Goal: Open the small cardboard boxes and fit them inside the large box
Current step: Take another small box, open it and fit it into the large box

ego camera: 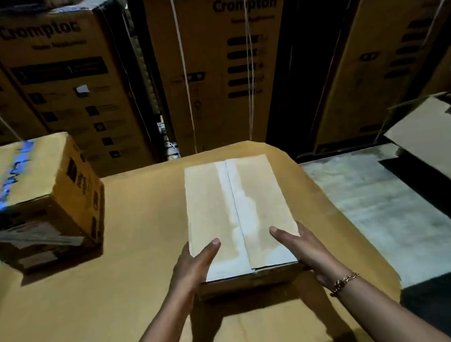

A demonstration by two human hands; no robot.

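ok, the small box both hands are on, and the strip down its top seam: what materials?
Small box: looks like plain brown corrugated cardboard with a matte finish; the near edge shows board thickness. Seam strip: probably clear or pale glossy packing tape, since it reflects whitish light along the closed flaps, though it could be paper tape.

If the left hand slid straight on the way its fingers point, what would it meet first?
Only the small box itself: the left hand already grips its near left corner, thumb pointing up-right across the taped top. Beyond that, probably the right hand.
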